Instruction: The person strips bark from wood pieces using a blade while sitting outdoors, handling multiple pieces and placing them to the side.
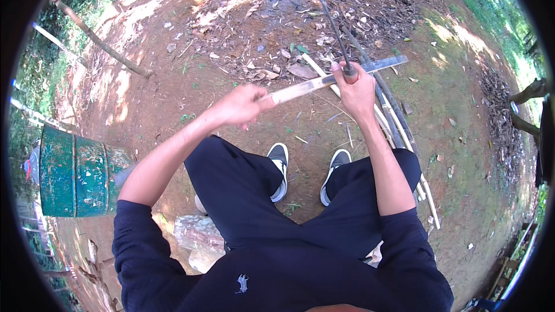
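Note:
My left hand (pixel 245 106), slightly blurred, is closed on the near end of a flat bamboo strip (pixel 298 89). Pale along most of its length, the strip turns dark grey toward its far right end. My right hand (pixel 356 93) grips the brown handle of what looks like a machete (pixel 330 18), its long, narrow dark blade seen edge-on and reaching away to the top of the view. The strip crosses at the right hand, close to the handle; whether the blade touches it is hidden by the fingers.
Several pale strips and dark poles (pixel 399 130) lie on the ground beside my right leg. A worn green metal drum (pixel 75 170) stands at the left, near a log (pixel 199 234). Dry leaves (pixel 370 6) cover the earth ahead, and a thin post (pixel 104 40) leans at the far left.

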A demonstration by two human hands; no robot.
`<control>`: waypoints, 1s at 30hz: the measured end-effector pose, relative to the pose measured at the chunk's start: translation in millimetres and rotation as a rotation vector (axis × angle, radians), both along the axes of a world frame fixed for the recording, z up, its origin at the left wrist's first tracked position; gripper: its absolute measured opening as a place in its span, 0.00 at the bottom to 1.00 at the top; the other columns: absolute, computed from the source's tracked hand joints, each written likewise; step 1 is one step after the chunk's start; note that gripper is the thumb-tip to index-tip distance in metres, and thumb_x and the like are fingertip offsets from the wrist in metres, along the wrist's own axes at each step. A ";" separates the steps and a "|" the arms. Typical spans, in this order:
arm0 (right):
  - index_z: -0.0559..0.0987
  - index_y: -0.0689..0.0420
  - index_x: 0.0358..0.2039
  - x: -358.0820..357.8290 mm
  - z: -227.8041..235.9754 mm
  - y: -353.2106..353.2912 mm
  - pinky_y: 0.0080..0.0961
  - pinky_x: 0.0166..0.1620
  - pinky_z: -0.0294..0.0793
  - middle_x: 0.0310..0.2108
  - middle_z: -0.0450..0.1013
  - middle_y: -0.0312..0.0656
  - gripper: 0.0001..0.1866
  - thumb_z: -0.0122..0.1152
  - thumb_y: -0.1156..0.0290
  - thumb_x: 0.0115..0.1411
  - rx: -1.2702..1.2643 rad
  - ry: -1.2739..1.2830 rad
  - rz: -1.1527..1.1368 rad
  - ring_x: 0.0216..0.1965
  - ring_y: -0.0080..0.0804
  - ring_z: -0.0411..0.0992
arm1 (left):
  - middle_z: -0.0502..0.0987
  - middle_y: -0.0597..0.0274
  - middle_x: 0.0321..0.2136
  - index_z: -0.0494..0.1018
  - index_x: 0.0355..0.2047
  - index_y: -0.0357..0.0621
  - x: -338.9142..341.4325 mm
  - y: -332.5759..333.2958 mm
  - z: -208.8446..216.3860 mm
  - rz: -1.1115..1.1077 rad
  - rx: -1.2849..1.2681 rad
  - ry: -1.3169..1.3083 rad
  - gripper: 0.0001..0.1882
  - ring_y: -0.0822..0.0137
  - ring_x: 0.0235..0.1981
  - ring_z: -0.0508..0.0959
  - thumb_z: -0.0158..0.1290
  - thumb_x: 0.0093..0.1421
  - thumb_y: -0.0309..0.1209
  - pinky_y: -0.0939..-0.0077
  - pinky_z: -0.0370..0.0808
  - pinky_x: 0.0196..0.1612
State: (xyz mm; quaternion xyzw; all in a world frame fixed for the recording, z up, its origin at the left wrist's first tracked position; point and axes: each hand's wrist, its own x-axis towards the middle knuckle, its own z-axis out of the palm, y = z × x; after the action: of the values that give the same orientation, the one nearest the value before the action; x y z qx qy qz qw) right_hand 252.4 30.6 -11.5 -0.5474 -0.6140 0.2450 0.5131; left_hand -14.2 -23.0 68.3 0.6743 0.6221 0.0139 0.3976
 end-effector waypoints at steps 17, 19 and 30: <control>0.76 0.61 0.42 -26.8 -10.0 -27.7 0.15 0.15 0.64 0.18 0.72 0.35 0.11 0.64 0.70 0.63 -0.478 0.665 0.543 0.12 0.17 0.66 | 0.73 0.53 0.17 0.70 0.34 0.34 8.6 -99.4 -43.8 0.317 -0.476 -0.873 0.43 0.59 0.20 0.81 0.28 0.66 0.68 0.70 0.78 0.15; 0.76 0.60 0.40 -30.5 -11.8 -27.2 0.15 0.15 0.63 0.17 0.72 0.36 0.09 0.64 0.70 0.63 -0.492 0.697 0.563 0.11 0.17 0.66 | 0.75 0.50 0.17 0.71 0.32 0.35 -0.8 -88.2 -65.5 0.156 -0.607 -1.059 0.49 0.55 0.21 0.82 0.20 0.62 0.73 0.67 0.80 0.18; 0.78 0.59 0.46 -37.8 -6.3 -37.3 0.17 0.16 0.63 0.18 0.73 0.33 0.13 0.64 0.67 0.63 -0.442 0.350 0.479 0.13 0.16 0.66 | 0.69 0.65 0.27 0.63 0.45 0.43 43.3 -47.7 -90.9 0.371 -0.524 -1.132 0.16 0.79 0.09 0.62 0.42 0.73 0.43 0.89 0.60 0.07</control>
State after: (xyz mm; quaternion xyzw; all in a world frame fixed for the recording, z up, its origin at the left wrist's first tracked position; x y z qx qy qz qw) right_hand 214.7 -6.7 -17.8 -0.4354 -0.5599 0.5749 0.4080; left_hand 29.1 -70.7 -22.6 0.3249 0.4054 0.2834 0.8061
